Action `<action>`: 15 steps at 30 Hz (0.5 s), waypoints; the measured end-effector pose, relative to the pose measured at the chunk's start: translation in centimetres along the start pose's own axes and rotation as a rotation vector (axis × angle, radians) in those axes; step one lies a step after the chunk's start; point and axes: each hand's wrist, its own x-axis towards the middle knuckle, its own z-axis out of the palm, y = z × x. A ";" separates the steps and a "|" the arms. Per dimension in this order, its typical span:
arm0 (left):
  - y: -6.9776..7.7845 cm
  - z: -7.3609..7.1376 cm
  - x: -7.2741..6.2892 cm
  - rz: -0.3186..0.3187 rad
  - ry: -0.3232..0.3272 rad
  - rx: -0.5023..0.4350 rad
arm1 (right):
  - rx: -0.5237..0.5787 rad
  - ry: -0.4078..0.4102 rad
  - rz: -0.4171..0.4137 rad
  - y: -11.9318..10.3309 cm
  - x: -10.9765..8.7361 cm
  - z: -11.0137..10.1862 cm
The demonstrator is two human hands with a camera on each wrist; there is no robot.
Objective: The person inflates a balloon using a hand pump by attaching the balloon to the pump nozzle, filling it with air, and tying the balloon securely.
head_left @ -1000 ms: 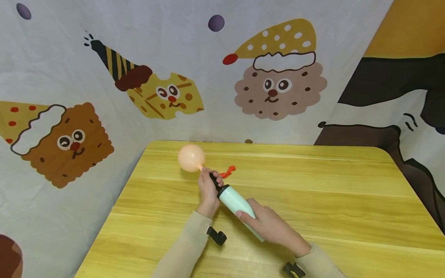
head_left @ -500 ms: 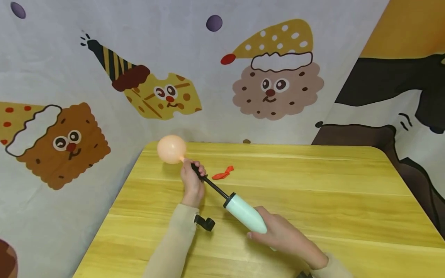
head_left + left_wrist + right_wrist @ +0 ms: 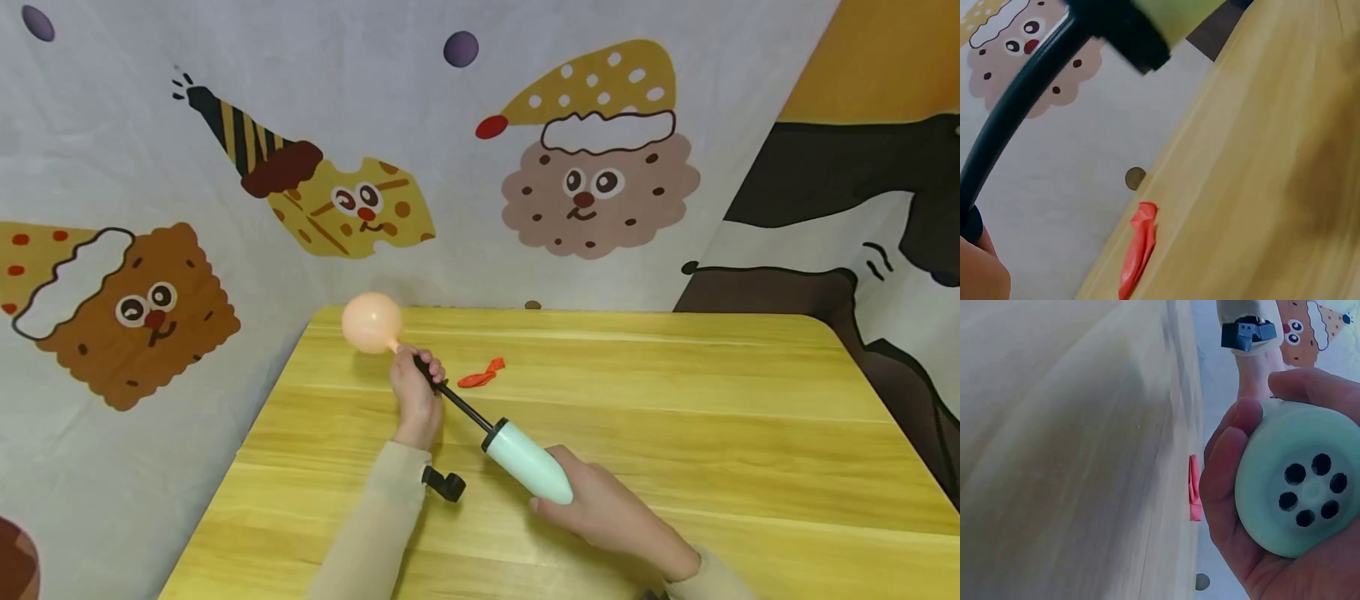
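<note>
A mint-green hand balloon pump (image 3: 527,462) slants above the table, its black rod (image 3: 467,407) drawn out of the body. My left hand (image 3: 415,390) grips the black nozzle end of the pump. A partly inflated peach balloon (image 3: 372,322) sits at that end, its neck by the left fingers. The right hand (image 3: 603,510) wraps round the rear of the green body; in the right wrist view, the rounded pump end (image 3: 1313,492) shows several dark holes. On the table, to the right of the left hand, lies a flat red balloon (image 3: 482,374).
The yellow wood-grain table (image 3: 712,417) spreads beneath both hands. Close behind its far edge hangs a pale cloth (image 3: 465,225) printed with cartoon biscuits. A black wrist mount (image 3: 445,483) sticks out from the left sleeve.
The hands have moved apart, left hand and peach balloon up-left, right hand down-right, baring the pump's rod. Over the last half second they have stayed nearly still.
</note>
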 end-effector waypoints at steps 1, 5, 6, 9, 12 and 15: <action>-0.3 0.2 -0.3 0.002 -0.002 0.002 | -0.003 0.003 0.002 -0.1 0.2 0.1; -1.4 1.0 -1.5 -0.001 -0.028 0.027 | -0.008 0.022 0.001 -0.5 1.2 0.3; -1.7 1.2 -1.9 -0.009 -0.039 0.036 | -0.004 0.024 0.001 -0.6 1.5 0.4; -2.4 1.8 -2.9 -0.036 -0.065 0.072 | 0.012 0.033 0.006 -0.8 2.5 0.6; -2.9 1.9 -3.6 -0.050 -0.070 0.095 | 0.036 0.035 0.014 -1.0 3.1 0.7; -3.0 1.9 -3.5 -0.044 -0.073 0.102 | 0.026 0.050 0.011 -1.2 3.5 1.0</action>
